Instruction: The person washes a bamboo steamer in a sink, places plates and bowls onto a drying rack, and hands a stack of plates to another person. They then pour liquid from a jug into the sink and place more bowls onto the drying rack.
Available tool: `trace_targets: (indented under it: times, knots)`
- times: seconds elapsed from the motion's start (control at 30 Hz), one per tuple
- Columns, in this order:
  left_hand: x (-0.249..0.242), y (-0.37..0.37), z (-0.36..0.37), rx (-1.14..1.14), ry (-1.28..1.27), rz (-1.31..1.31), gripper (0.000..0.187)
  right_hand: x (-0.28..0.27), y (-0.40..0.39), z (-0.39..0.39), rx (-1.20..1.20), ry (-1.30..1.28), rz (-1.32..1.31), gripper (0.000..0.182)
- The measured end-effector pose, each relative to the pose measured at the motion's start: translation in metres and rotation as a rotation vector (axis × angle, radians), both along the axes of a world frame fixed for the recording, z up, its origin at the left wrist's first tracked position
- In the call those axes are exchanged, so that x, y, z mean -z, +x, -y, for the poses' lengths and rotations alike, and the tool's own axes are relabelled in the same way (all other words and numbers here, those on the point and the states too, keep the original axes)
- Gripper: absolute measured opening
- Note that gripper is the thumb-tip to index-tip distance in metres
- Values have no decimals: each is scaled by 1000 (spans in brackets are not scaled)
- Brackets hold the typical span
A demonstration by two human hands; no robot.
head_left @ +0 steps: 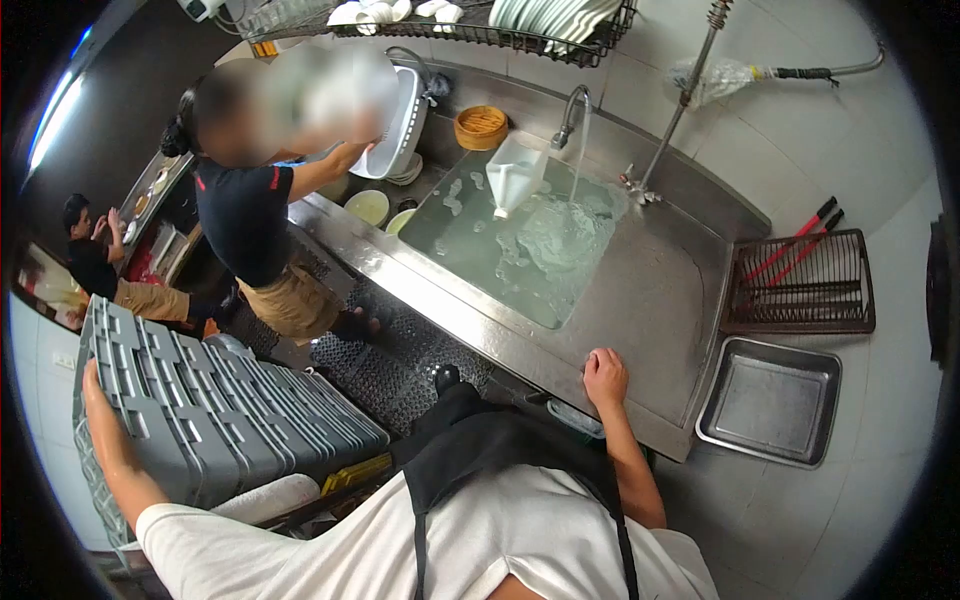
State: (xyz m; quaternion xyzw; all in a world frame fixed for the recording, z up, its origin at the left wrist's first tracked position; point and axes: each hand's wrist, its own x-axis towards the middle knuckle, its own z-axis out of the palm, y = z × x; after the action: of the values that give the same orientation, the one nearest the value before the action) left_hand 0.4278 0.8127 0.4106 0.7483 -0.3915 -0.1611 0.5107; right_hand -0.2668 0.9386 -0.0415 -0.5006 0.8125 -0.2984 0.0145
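Observation:
My left hand (pixel 93 385) lies against the outer side of a tall stack of grey plastic crates (pixel 230 400), its fingers stretched along it and partly hidden. On the steel counter near its front edge rests my right hand (pixel 605 378), fingers curled in, with nothing visible in them. Beyond it is a sink (pixel 450 235) full of cloudy water. A white plastic jug-like container (pixel 515 178) sits tilted in the sink's back part. Water runs from the tap (pixel 570 115) into the basin.
A co-worker (pixel 250 210) stands left of the sink beside a white basket (pixel 400 125). Another person (pixel 105 250) is farther left. A bamboo steamer (pixel 481 128) sits behind the sink. At right are a dark rack (pixel 805 285) and a metal tray (pixel 770 400). Black matting (pixel 400 340) covers the floor.

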Motion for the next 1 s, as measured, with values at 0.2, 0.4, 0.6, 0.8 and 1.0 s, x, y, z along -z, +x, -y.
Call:
trace_targets:
  times: [0.2, 0.4, 0.6, 0.8, 1.0]
  knots:
    - [-6, -24, -4, -42, 8, -34, 75, -2, 1, 0, 3, 13, 18, 14]
    - [2, 2, -2, -23, -35, 121, 69, -4, 2, 2, -3, -56, -20, 10]
    - [2, 2, -2, -93, -92, 214, 68, 0, 2, 1, -12, -6, -24, 11]
    - [0, 26, 13, -149, -49, 334, 65, 4, 1, 1, -31, -27, -41, 10]
    - [-3, 75, 50, -195, 89, 475, 61, 0, 4, 1, -11, 12, -28, 9]
